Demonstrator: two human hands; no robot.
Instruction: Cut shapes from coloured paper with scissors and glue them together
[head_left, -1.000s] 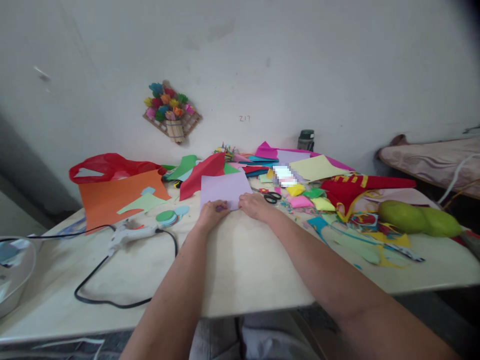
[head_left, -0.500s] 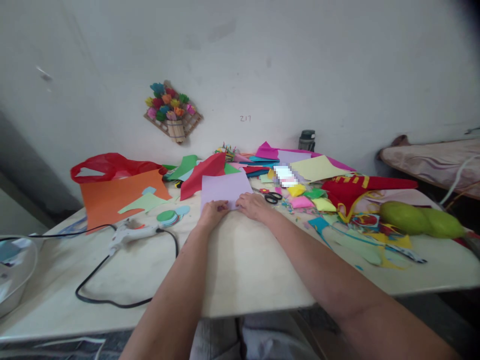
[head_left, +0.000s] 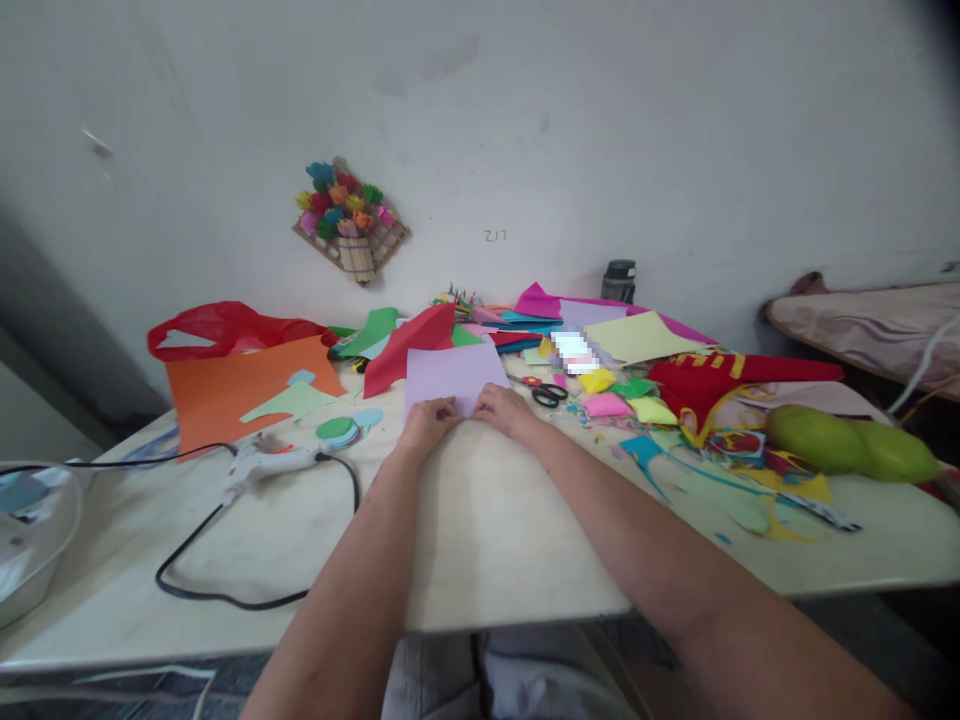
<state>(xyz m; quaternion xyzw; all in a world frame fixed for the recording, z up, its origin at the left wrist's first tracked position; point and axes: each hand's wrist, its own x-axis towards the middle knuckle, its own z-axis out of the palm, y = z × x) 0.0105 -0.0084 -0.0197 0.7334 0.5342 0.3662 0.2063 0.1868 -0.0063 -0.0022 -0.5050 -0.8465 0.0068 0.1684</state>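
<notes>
A sheet of lilac paper lies on the table in front of me, its far edge over other coloured sheets. At its near left edge, my left hand is closed, fingers pinching the paper. My right hand grips the near right part the same way, a small gap between the two hands. The fingertips partly cover the near edge, so any fold there is hard to make out. Just right of my right hand lie black-handled scissors.
A white glue gun with a black cord and green and blue paper circles lie left. An orange sheet and red plastic bag sit behind. Rightward are small coloured packets, a red cloth and a green gourd-like object.
The whole view has shifted slightly. Both hands stay on the near edge of the lilac paper, with the right fingers drawn in a little.
</notes>
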